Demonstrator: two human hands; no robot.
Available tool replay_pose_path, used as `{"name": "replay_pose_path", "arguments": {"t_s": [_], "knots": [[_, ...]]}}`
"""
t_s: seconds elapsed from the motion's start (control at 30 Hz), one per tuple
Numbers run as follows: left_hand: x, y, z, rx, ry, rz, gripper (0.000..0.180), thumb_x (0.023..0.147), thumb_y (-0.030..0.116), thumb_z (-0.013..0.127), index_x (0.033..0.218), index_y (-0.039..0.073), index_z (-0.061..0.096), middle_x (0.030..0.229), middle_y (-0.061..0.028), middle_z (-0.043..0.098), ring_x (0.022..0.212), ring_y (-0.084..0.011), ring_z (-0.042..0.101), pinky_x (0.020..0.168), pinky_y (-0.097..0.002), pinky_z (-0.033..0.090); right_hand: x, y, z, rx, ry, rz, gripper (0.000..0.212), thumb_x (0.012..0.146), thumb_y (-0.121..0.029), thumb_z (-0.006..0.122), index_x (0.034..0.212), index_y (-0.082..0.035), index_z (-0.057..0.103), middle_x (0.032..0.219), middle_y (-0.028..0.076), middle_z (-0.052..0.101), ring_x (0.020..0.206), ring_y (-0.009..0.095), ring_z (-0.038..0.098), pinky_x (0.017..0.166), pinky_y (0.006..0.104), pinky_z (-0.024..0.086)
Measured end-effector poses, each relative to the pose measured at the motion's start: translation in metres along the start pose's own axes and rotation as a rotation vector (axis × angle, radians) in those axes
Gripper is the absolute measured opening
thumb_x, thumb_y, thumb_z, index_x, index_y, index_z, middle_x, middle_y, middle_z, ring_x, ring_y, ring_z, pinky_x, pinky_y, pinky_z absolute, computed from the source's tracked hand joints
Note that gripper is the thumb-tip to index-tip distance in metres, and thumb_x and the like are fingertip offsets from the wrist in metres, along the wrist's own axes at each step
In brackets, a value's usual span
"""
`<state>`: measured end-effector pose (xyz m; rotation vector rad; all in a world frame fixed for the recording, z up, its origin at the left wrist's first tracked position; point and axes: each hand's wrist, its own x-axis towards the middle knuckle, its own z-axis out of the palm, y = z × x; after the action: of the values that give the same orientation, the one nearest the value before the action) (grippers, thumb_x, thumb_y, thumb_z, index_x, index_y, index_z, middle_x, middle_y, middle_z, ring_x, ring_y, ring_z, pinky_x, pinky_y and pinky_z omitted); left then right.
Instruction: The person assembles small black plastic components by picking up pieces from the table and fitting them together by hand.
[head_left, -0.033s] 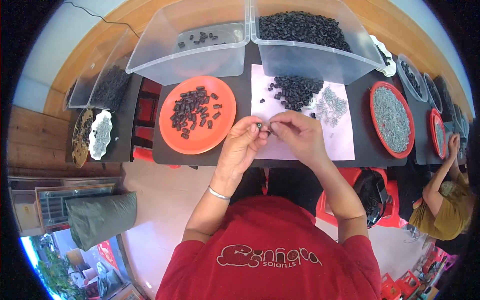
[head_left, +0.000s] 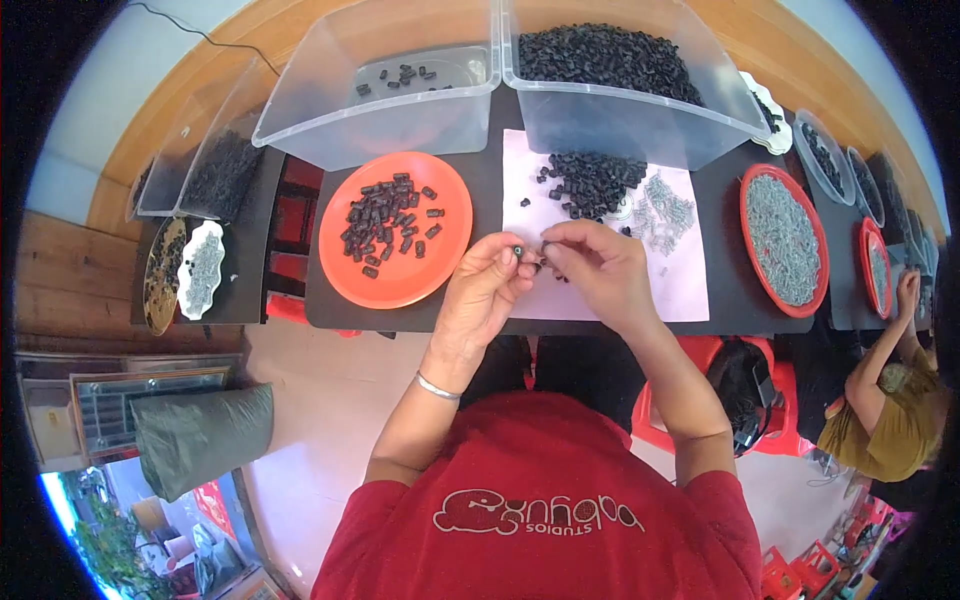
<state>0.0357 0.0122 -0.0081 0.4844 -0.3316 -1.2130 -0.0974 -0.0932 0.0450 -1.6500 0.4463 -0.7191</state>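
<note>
Over the front part of a pale pink sheet (head_left: 675, 292), my two hands meet. My left hand (head_left: 482, 285), with a bangle at the wrist, is closed, pinching a small black cylindrical part (head_left: 518, 251) between thumb and fingertips. Close beside it, my right hand (head_left: 605, 270) is closed in a pinch; whatever lies between its fingertips is too small to make out. Beyond my hands lie a heap of small black parts (head_left: 590, 185) and a scatter of small clear or silvery pieces (head_left: 665, 212). An orange-red plate (head_left: 345, 272) at the left carries several longer black pieces (head_left: 385, 220).
Two clear plastic bins line the far side: the left bin (head_left: 300, 120) has a few black parts, the right bin (head_left: 640, 125) many. A red tray (head_left: 748, 215) of silvery pieces stands right. A person (head_left: 885, 410) works at the far right. A green sack (head_left: 205, 435) lies left.
My right fingertips have shifted very slightly to the right, away from the part in my left hand. The left hand has stayed in place.
</note>
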Motion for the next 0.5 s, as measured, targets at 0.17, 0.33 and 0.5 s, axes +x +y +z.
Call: {"name": "replay_pose_path", "arguments": {"t_s": [0.17, 0.33, 0.5], "knots": [[0.000, -0.001, 0.000, -0.009, -0.015, 0.004, 0.015, 0.092, 0.011, 0.058, 0.105, 0.004, 0.060, 0.094, -0.0098, 0.065, 0.079, -0.0147, 0.063, 0.071, -0.0260, 0.055, 0.002, 0.001, -0.003, 0.078, 0.005, 0.040, 0.013, 0.088, -0.002, 0.061, 0.099, 0.001, 0.066, 0.087, 0.004, 0.066, 0.076, 0.008, 0.060, 0.068, 0.0222, 0.050], [0.000, -0.001, 0.003, -0.004, -0.025, 0.012, 0.014, 0.092, 0.010, 0.058, 0.104, 0.004, 0.060, 0.095, -0.0101, 0.065, 0.080, -0.0148, 0.063, 0.072, -0.0263, 0.055, 0.002, 0.004, 0.005, 0.202, 0.060, 0.056, 0.014, 0.087, -0.002, 0.062, 0.101, 0.000, 0.066, 0.092, 0.004, 0.066, 0.078, 0.008, 0.060, 0.071, 0.0217, 0.049], [0.000, -0.002, 0.002, 0.021, -0.038, 0.037, 0.014, 0.091, 0.009, 0.058, 0.104, 0.004, 0.061, 0.095, -0.0094, 0.065, 0.080, -0.0146, 0.064, 0.072, -0.0258, 0.055, 0.002, -0.003, 0.015, 0.268, 0.065, 0.073, 0.014, 0.086, -0.001, 0.062, 0.099, 0.002, 0.065, 0.088, 0.004, 0.065, 0.079, 0.009, 0.060, 0.073, 0.0236, 0.049]]}}
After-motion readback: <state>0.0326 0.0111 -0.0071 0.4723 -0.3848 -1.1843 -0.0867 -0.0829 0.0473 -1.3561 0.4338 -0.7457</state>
